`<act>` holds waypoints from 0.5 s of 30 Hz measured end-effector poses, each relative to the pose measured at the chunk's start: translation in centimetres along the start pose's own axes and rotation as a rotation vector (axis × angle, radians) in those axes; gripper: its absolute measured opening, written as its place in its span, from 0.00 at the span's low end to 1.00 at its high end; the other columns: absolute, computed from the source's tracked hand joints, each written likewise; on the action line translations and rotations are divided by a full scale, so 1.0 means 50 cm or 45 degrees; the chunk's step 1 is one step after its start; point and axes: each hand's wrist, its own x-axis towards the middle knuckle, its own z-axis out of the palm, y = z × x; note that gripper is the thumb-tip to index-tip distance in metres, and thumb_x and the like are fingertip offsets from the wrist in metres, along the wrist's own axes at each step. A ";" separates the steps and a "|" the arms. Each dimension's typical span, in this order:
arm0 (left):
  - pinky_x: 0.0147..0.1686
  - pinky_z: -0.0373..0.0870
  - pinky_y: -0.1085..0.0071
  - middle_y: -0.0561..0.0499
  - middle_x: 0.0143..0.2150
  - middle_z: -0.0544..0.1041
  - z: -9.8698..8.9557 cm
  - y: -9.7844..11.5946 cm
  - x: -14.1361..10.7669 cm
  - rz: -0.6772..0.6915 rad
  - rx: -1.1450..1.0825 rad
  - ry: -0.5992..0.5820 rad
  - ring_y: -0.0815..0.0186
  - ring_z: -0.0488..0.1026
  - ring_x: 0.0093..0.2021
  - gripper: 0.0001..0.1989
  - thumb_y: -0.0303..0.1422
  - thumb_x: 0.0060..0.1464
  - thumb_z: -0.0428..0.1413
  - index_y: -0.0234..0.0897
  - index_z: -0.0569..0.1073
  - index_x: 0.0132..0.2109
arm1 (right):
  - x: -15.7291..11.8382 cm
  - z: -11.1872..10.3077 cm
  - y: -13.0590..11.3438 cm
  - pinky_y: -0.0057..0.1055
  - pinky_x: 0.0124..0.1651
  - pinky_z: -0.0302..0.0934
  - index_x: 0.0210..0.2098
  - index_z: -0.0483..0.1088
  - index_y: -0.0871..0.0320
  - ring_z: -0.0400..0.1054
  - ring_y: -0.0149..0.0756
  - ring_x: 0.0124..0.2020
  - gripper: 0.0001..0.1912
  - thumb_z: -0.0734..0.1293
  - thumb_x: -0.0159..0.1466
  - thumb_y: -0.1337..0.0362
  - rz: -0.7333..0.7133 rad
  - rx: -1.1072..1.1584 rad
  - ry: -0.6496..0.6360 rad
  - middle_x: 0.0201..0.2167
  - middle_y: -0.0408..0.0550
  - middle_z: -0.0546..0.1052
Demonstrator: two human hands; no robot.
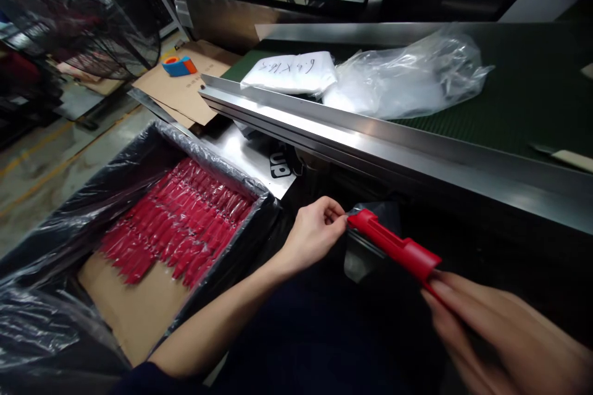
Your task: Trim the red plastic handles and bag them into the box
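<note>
Thumb and fingers of my left hand (317,225) pinch the edge of a clear plastic bag (364,259), at the far tip of a long red plastic part (396,247). My right hand (482,311), slightly blurred, grips the near end of that part, which slants down to the right. The part's tip is at the bag's edge; how far inside it is cannot be made out. Left of my forearm, a lined box (208,157) holds rows of bagged red parts (178,219) on brown cardboard (134,302).
Beyond my hands runs a green conveyor (523,92) with a metal rail (370,129). On it lie a white labelled packet (291,72), clear bags (407,77) and a pale-handled tool (574,159). An orange and blue tape dispenser (179,66) rests on cardboard (194,89).
</note>
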 end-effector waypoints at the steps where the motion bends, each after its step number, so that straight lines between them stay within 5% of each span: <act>1: 0.34 0.67 0.73 0.52 0.33 0.76 0.002 0.006 -0.004 0.018 -0.006 -0.007 0.68 0.72 0.33 0.05 0.31 0.56 0.54 0.35 0.74 0.38 | 0.006 0.001 -0.012 0.36 0.43 0.72 0.50 0.74 0.49 0.76 0.41 0.40 0.16 0.70 0.62 0.63 -0.031 -0.083 -0.032 0.45 0.46 0.79; 6: 0.36 0.66 0.73 0.52 0.34 0.75 0.009 0.018 -0.017 0.087 -0.038 0.003 0.69 0.71 0.34 0.07 0.32 0.59 0.53 0.35 0.75 0.39 | 0.024 0.005 -0.015 0.36 0.47 0.71 0.59 0.67 0.54 0.74 0.41 0.46 0.23 0.67 0.64 0.68 -0.428 -0.284 -0.058 0.52 0.49 0.76; 11: 0.39 0.67 0.72 0.50 0.37 0.75 0.013 0.009 -0.023 0.114 -0.083 0.036 0.67 0.71 0.38 0.08 0.33 0.62 0.52 0.35 0.75 0.40 | 0.044 0.009 -0.023 0.46 0.47 0.69 0.58 0.65 0.69 0.71 0.52 0.51 0.22 0.61 0.64 0.74 -0.702 -0.272 -0.211 0.49 0.64 0.76; 15: 0.38 0.67 0.72 0.49 0.38 0.74 0.026 0.003 -0.038 0.128 -0.127 0.076 0.67 0.71 0.37 0.07 0.33 0.62 0.54 0.36 0.76 0.40 | 0.055 0.027 -0.036 0.43 0.43 0.68 0.52 0.68 0.70 0.73 0.47 0.44 0.18 0.65 0.62 0.78 -0.638 -0.297 -0.125 0.44 0.62 0.77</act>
